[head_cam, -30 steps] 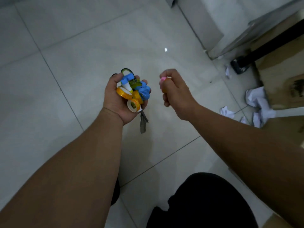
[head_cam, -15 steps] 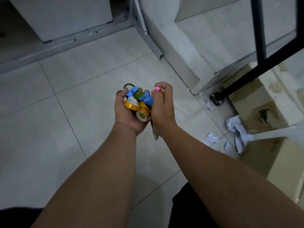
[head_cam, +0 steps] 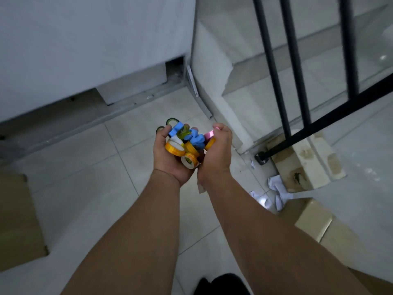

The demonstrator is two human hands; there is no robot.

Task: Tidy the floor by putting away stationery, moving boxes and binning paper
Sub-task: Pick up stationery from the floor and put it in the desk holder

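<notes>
My left hand cups a heap of stationery above the tiled floor: several yellow tape rolls, blue pieces and the green handles of scissors sticking out at the top. My right hand is pressed against the heap from the right, its fingers curled round a pink tape roll and a yellow one. Crumpled white paper lies on the floor to the right, beside the boxes.
Two cardboard boxes sit on the floor at right, under a black metal frame. Flat cardboard lies at the left edge. A white wall and a metal door track run across the back.
My right hand, which held the pink roll apart from the left hand, has closed in against the heap. The view has tilted up and toward the wall and the black frame.
</notes>
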